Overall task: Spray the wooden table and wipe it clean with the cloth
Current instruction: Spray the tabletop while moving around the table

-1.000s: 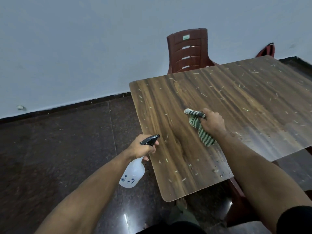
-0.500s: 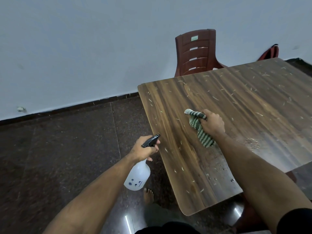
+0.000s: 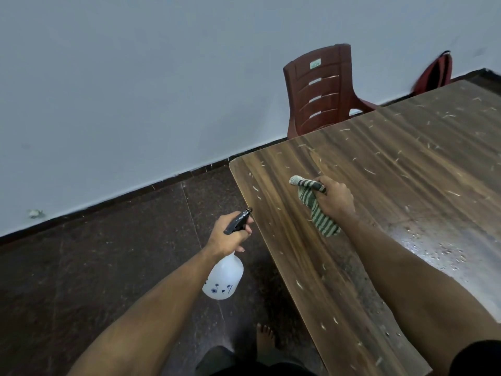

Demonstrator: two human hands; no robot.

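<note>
Both hands are full: the left hand (image 3: 226,234) grips a spray bottle (image 3: 223,278), the right hand (image 3: 337,198) clutches a striped cloth (image 3: 315,210).

Bottle hangs off the counter's left edge over the dark floor (image 3: 95,267), nozzle toward the wood; the cloth is bunched over the wooden counter (image 3: 393,164), which is strewn with pale debris and wet near the right forearm. A red chair (image 3: 321,90) stands at the far edge by the wall (image 3: 135,77). A bare foot (image 3: 265,339) shows below.

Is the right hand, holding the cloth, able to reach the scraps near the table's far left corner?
Probably yes: the right hand with the cloth is already over the table, and nothing stands between it and that corner.
</note>
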